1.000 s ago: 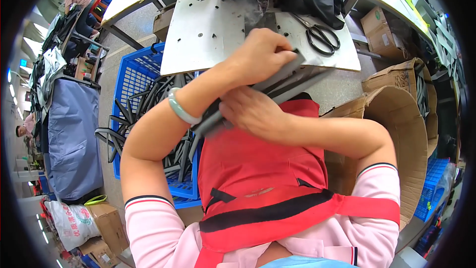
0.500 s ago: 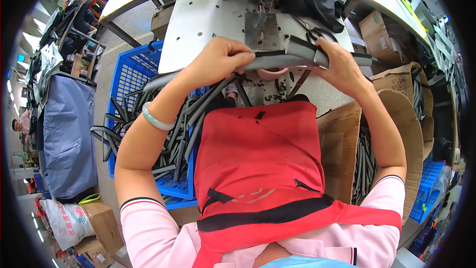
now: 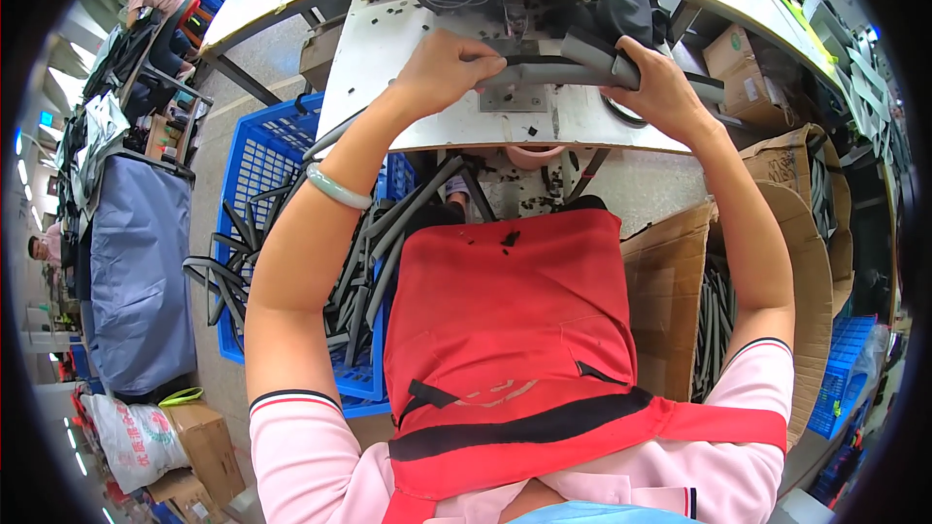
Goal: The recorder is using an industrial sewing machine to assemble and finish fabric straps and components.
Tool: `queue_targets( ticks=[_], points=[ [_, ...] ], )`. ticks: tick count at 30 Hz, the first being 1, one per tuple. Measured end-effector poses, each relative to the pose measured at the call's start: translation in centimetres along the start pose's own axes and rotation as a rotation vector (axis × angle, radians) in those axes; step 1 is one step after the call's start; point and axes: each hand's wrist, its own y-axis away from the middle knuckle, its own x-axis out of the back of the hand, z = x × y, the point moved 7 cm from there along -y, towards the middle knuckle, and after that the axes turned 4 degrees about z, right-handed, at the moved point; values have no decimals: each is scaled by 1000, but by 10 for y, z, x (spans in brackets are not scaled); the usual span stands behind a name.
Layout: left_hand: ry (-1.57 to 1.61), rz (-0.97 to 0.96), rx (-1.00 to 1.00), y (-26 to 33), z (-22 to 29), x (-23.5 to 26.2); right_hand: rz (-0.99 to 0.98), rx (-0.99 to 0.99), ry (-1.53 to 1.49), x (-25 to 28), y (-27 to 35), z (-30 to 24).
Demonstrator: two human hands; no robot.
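Grey foam strip (image 3: pixel 558 73) lay across the white tabletop (image 3: pixel 388 68) at twelve o'clock, the left hand (image 3: pixel 442 68) clamped on one end, the right hand (image 3: pixel 660 87) on the other; blue crate (image 3: pixel 262 155) sat at nine.

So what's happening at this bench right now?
A person in a red apron holds a grey foam strip across a white worktable, under a machine at its far edge. The left hand grips one end and the right hand the other. More grey strips fill a blue crate on the person's left, and others stand in a cardboard box on the right.
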Motion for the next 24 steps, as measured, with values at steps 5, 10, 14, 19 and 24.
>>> queue_targets(
  ticks=[5,10,14,19,24],
  points=[
    [0,13,-23,-7,-5,3,-19,20,19,0,-8,-2],
    [45,26,-34,-12,-7,5,2,7,-1,1,-10,1],
    [60,19,-48,-23,-6,4,56,37,17,-3,-25,14],
    [64,51,-26,-27,-13,5,75,54,31,-3,-30,18],
    [-10,121,-137,-6,-22,28,123,-37,-123,15,5,25]
  ],
)
